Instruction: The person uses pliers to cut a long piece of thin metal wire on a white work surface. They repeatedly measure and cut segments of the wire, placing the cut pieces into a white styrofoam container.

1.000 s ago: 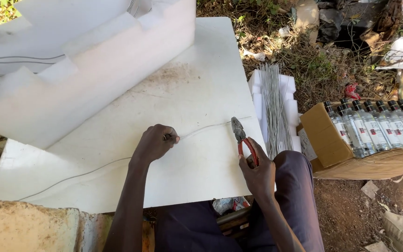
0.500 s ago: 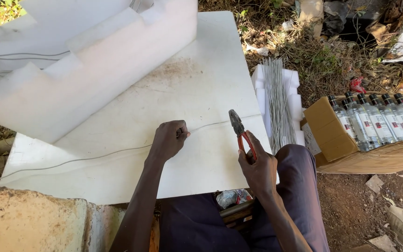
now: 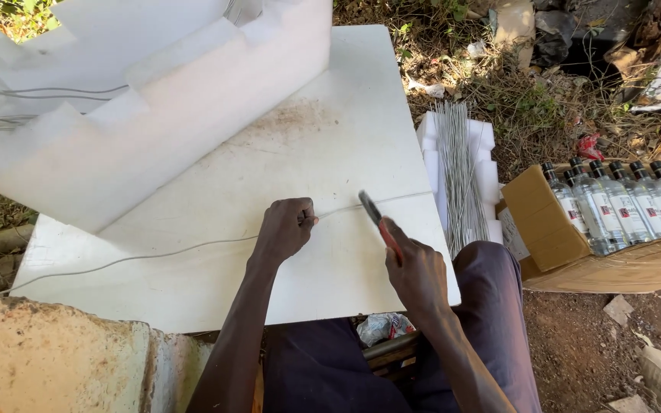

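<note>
Pinching one wire in left hand, right hand gripping one pliers, one white board.

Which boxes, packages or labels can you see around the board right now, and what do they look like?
Cardboard box: right of the board, brown, open, lying on the ground.
Bottles: in a row inside the box, clear with dark caps and pale labels.
Crumpled wrapper: under the board's near edge, whitish.

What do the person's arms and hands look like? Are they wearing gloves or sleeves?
No gloves and no sleeves in view. The left hand and the right hand are bare, and both forearms are uncovered as far as the picture shows. No watch, ring or bracelet shows. Dark purple trousers cover the legs below the arms.
</note>
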